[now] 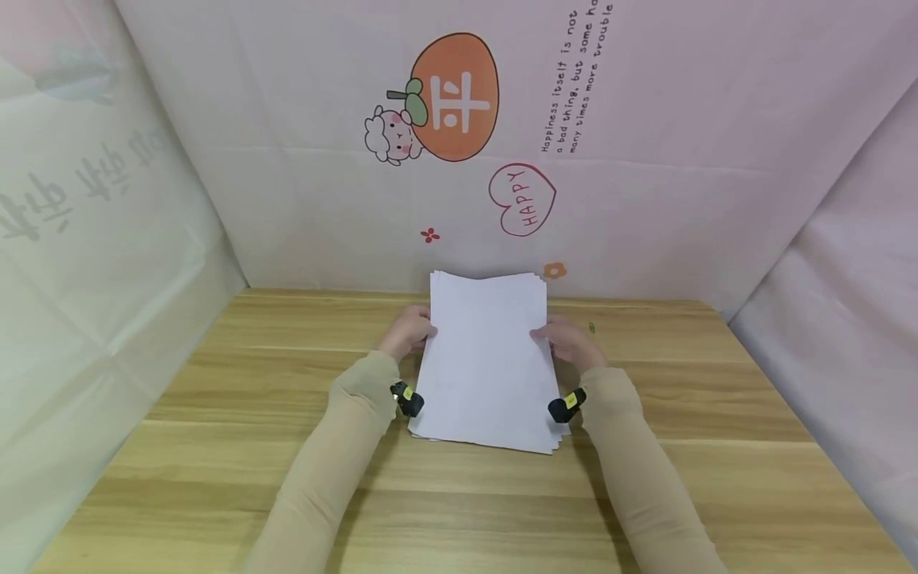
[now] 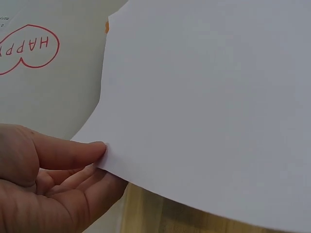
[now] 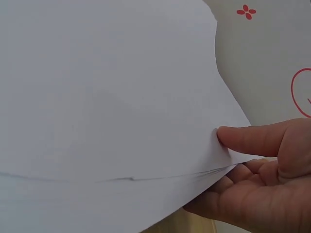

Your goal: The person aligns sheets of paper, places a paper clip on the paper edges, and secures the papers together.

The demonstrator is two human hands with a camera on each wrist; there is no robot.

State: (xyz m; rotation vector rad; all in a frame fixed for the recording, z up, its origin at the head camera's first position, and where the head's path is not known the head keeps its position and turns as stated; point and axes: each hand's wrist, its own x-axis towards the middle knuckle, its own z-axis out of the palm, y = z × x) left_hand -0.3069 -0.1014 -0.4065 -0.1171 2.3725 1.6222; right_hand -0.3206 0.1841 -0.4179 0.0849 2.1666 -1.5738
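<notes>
A stack of white paper [image 1: 488, 359] lies in front of me in the head view, its sheets slightly fanned at the corners and near edge. My left hand [image 1: 410, 328] pinches the stack's left edge toward the far end, thumb on top and fingers beneath. On the opposite edge my right hand [image 1: 570, 339] grips the paper the same way. The left wrist view shows the thumb of the left hand [image 2: 68, 170] pressing the top sheet. Uneven sheet edges show beside the right hand [image 3: 257, 170] in the right wrist view. The far part of the paper is bent upward.
The wooden table [image 1: 215, 446] spreads around the stack. Behind it hangs a pale printed cloth [image 1: 323, 215], and more cloth covers both sides. A small green object [image 1: 591, 327] lies right of my right hand. Black wrist cameras [image 1: 566, 406] sit near the paper's sides.
</notes>
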